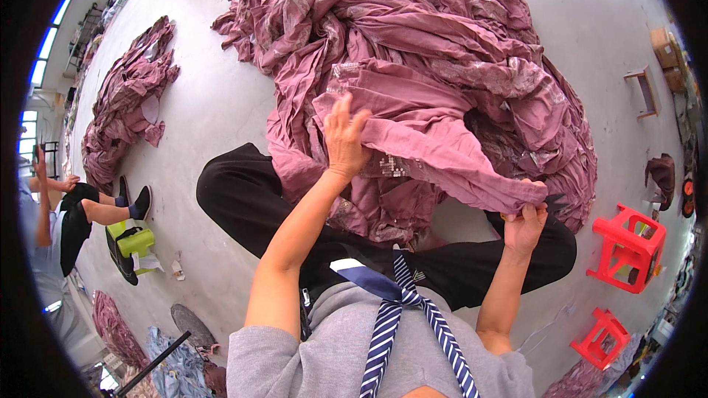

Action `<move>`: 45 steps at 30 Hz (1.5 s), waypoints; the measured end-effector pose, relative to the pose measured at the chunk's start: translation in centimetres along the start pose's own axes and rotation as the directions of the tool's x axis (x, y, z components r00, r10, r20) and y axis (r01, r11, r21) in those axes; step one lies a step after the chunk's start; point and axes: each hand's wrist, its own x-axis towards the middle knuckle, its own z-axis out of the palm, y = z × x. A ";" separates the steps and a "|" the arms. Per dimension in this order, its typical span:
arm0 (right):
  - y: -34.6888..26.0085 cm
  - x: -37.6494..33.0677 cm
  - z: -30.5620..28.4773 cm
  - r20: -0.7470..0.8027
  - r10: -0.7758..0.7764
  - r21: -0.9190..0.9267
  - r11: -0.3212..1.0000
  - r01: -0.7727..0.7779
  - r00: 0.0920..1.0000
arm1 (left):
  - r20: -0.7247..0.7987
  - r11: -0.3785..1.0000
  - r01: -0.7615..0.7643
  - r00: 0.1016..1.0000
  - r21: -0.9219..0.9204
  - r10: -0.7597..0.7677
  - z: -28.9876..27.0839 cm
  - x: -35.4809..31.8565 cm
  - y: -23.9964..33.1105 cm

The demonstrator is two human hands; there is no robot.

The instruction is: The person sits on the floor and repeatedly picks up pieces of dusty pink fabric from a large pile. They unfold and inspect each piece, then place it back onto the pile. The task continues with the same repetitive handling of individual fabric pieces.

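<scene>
A dusty-pink cloth garment (450,151) with a patterned, sequin-like trim stretches in front of me, between my hands. My left hand (345,136) rests against its left part, fingers stretched out and thumb apart. At the garment's right end, my right hand (525,227) is closed, pinching the cloth edge. A dark pointed thing (554,202) sticks out beside those fingers, with a bit of yellow-orange under them; its kind is unclear. Behind lies a large heap of the same pink cloth (435,22), reaching down between my black-trousered legs.
Another pink cloth pile (129,103) lies on the pale floor at left. Nearby sits a person (74,210) beside a bright green object (135,242). Red plastic stools (627,249) stand at right, below a small wooden frame (647,92). More cloth lies at lower left.
</scene>
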 end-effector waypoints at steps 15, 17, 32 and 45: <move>4.9 4.8 -3.4 0.425 0.306 -0.896 0.005 0.445 0.852 | 0.777 -0.026 0.797 0.595 -0.604 0.205 -3.4 -1.4 5.5; -0.9 6.6 -9.3 0.276 0.004 -0.959 -0.072 0.276 0.961 | 0.762 0.194 0.746 0.648 -0.637 0.015 -4.0 -1.4 3.6; 20.0 5.1 -14.0 -0.426 0.034 -0.713 0.602 -0.359 0.904 | 0.690 0.609 0.683 0.664 -0.403 -0.288 -1.3 -6.1 0.1; 22.5 5.5 -13.2 -0.686 0.182 -0.723 -0.061 -0.688 0.705 | 0.814 0.510 0.810 0.488 -0.289 -0.315 -1.8 -11.9 -0.9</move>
